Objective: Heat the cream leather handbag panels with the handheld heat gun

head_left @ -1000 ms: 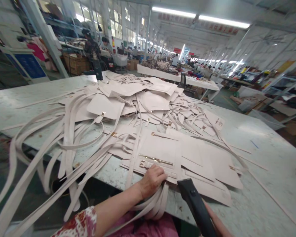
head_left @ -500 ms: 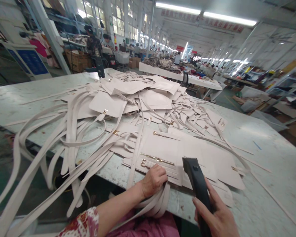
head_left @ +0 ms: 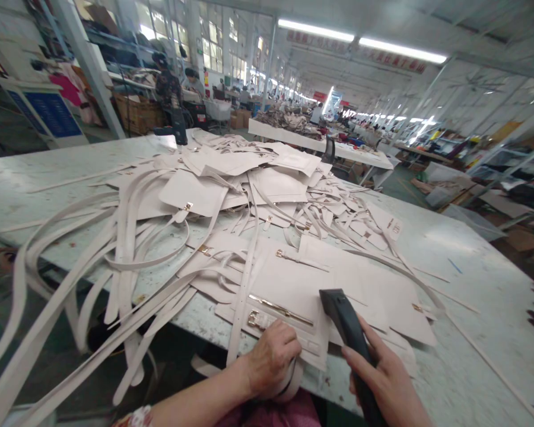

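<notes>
My left hand (head_left: 272,356) is closed on a bundle of pale pink straps (head_left: 289,379) at the table's near edge, beside a gold buckle (head_left: 254,320). A black handheld tool (head_left: 345,332) is gripped in my right hand (head_left: 382,379), its head resting over a pale pink leather panel (head_left: 293,284) that has a gold zipper (head_left: 280,309). Both hands are close together over that panel.
A large heap of pink leather panels and straps (head_left: 231,178) covers the worn white table (head_left: 449,249); long straps (head_left: 71,284) hang off its left edge. People (head_left: 169,89) work at benches far behind. More tables (head_left: 320,139) and shelves stand at the back and right.
My right hand has brought the black tool up from the lower edge and forward over the panel. My left hand stays on the strap bundle, now lower in view.
</notes>
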`<state>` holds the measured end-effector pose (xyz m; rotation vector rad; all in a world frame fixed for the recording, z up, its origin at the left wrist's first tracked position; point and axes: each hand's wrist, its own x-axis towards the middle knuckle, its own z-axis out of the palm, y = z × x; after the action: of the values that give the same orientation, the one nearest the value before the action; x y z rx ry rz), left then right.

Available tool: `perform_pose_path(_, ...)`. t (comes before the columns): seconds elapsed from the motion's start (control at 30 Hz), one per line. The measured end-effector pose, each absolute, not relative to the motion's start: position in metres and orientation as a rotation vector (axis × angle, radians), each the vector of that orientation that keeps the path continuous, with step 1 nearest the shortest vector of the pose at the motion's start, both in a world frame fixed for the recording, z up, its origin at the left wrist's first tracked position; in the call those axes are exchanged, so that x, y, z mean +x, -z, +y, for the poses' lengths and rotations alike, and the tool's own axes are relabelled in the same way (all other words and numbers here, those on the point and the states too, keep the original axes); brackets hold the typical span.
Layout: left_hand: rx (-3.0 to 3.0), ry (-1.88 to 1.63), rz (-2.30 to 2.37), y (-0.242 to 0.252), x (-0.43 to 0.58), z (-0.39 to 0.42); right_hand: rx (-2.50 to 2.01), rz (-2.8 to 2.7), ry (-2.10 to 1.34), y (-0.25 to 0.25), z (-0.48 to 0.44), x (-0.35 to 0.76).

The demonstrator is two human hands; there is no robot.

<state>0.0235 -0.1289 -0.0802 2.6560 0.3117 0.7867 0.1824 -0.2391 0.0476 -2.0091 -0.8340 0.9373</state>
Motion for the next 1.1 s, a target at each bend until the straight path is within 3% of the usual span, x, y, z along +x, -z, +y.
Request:
perform_pose_path(0.3,2.515,-0.725,0.308,0.076,0.015,-0.133,-1.846,-0.791,-1.323,-0.068,-0.178,0.264)
perform_pose_path(0.7,2.425,-0.692,0.320,0.077,0.014,-0.132,-1.754,-0.854,-1.136,-0.079,-0.135,0.285)
perform_pose_path(0.93,2.458,-0.642,0.270,0.074,0.017,-0.129,-1.877,-0.955,-1.435,-0.080,-0.162,0.281)
perform_pose_path(1.1,2.471,-0.641,0.285,0.075,0.016,-0.128,-1.862,-0.986,-1.390,-0.060,-0.124,0.264)
